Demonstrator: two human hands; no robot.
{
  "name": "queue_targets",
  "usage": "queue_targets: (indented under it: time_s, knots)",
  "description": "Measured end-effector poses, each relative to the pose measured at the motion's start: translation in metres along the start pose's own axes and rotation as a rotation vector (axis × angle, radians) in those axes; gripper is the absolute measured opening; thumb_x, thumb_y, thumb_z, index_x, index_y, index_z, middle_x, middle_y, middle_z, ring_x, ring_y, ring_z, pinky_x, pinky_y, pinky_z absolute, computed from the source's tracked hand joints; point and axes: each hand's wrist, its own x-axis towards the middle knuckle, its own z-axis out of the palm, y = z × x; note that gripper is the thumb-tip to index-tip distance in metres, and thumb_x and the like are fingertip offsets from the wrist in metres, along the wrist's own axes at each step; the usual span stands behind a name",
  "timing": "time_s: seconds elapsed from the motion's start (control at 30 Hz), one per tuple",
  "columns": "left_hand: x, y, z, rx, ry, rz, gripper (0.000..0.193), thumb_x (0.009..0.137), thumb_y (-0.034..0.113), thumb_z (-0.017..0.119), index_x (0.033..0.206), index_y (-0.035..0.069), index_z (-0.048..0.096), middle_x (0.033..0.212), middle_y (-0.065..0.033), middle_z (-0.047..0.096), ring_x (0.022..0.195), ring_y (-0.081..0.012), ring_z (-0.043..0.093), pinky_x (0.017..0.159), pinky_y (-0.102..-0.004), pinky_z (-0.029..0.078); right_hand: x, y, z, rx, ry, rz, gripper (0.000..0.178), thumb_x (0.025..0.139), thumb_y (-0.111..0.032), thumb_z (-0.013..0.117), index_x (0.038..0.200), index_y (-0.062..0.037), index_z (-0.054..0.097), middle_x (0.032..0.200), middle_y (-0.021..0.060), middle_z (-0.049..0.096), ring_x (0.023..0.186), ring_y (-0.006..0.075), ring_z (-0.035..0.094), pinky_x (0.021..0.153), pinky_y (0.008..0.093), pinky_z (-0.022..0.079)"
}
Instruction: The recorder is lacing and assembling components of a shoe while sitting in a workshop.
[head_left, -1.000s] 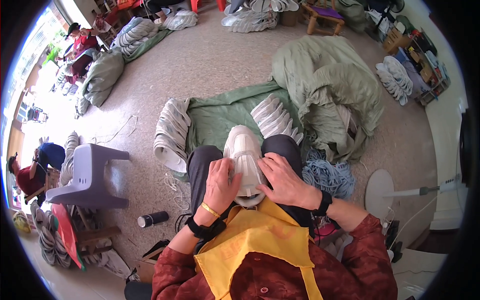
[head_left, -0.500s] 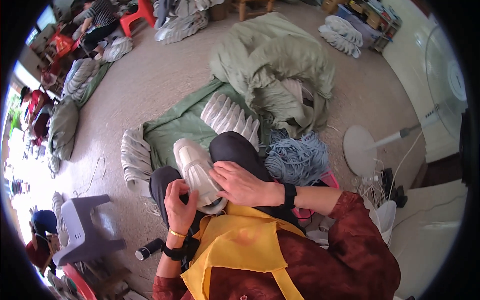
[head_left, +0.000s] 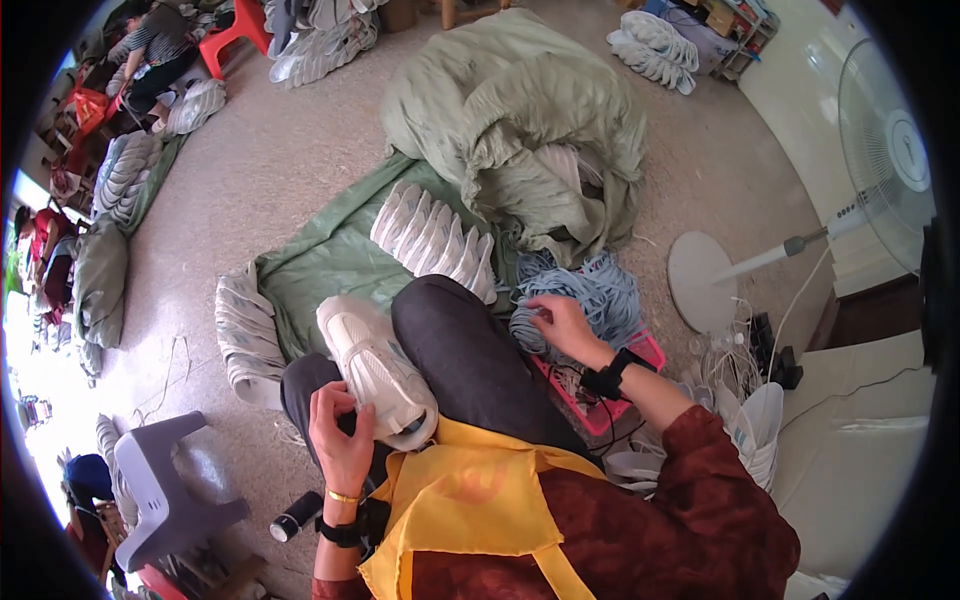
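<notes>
A white shoe (head_left: 378,365) rests on my lap between my thighs, toe pointing away from me. My left hand (head_left: 340,432) is at its left side near the opening, thumb and fingers bent together on its edge. My right hand (head_left: 568,328) is away from the shoe, over the near edge of a heap of light blue shoelaces (head_left: 600,290). Its fingers are curled in at the laces; the strand between them is too small to make out. The laces lie in a pink basket (head_left: 652,352) by my right knee.
White shoe uppers (head_left: 432,238) stand in a row on a green sheet (head_left: 330,250); another stack (head_left: 246,335) is left of it. Beyond lies a big green sack (head_left: 520,110). A fan (head_left: 705,280) stands right, a grey stool (head_left: 165,490) left. Other people sit far left.
My right hand has left the shoe and moved right to the blue shoelaces. My left hand has stayed at the shoe. The whole view has shifted slightly.
</notes>
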Motion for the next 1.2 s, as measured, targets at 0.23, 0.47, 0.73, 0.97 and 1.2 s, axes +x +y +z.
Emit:
queue_targets:
  time_s: [0.23, 0.47, 0.73, 0.97, 1.2]
  knots:
    - [0.001, 0.001, 0.0, -0.089, -0.004, -0.118, 0.029, 0.076, -0.008, 0.072, 0.095, 0.0, 0.052, 0.114, -0.0131, 0.057, 0.094, -0.0188, 0.056, 0.087, -0.0287, 0.047, 0.009, 0.152, -0.005, -0.168, 0.177, 0.202, 0.023, 0.078, -0.004, 0.075, 0.101, -0.0007, 0.074, 0.091, 0.0203, 0.074, 0.084, 0.0407, 0.071, 0.076, 0.0455, 0.056]
    - [0.003, 0.004, 0.0, -0.129, -0.031, -0.166, 0.027, 0.078, -0.007, 0.069, 0.095, 0.001, 0.05, 0.115, -0.0142, 0.055, 0.107, -0.0233, 0.054, 0.1, -0.0335, 0.044, 0.039, 0.214, -0.018, -0.364, 0.303, 0.226, 0.014, 0.078, -0.011, 0.075, 0.088, -0.0018, 0.074, 0.081, 0.0158, 0.074, 0.076, 0.0323, 0.073, 0.071, 0.0397, 0.058]
    - [0.003, 0.005, -0.001, -0.151, -0.038, -0.216, 0.028, 0.08, -0.005, 0.07, 0.096, 0.002, 0.048, 0.115, -0.0134, 0.054, 0.109, -0.0225, 0.053, 0.102, -0.0335, 0.042, 0.039, 0.21, -0.016, -0.338, 0.256, 0.291, 0.014, 0.078, -0.016, 0.075, 0.078, -0.003, 0.072, 0.075, 0.0137, 0.073, 0.072, 0.0315, 0.072, 0.067, 0.04, 0.056]
    - [0.003, 0.004, -0.001, -0.15, -0.044, -0.169, 0.026, 0.081, -0.005, 0.069, 0.096, 0.001, 0.049, 0.115, -0.0129, 0.053, 0.107, -0.022, 0.052, 0.101, -0.0324, 0.042, 0.038, 0.166, -0.047, 0.112, 0.301, 0.39, 0.012, 0.089, -0.012, 0.072, 0.088, -0.0006, 0.068, 0.074, 0.0114, 0.073, 0.07, 0.0207, 0.073, 0.061, 0.0339, 0.056]
    - [0.0, 0.002, -0.002, -0.13, -0.015, -0.137, 0.026, 0.082, -0.004, 0.07, 0.099, 0.0, 0.051, 0.112, -0.0105, 0.055, 0.093, -0.0185, 0.052, 0.091, -0.0298, 0.045, 0.046, 0.043, -0.081, 0.592, 0.127, 0.342, 0.011, 0.101, -0.014, 0.064, 0.1, -0.0038, 0.062, 0.083, 0.005, 0.069, 0.063, 0.0096, 0.063, 0.052, 0.0237, 0.05]
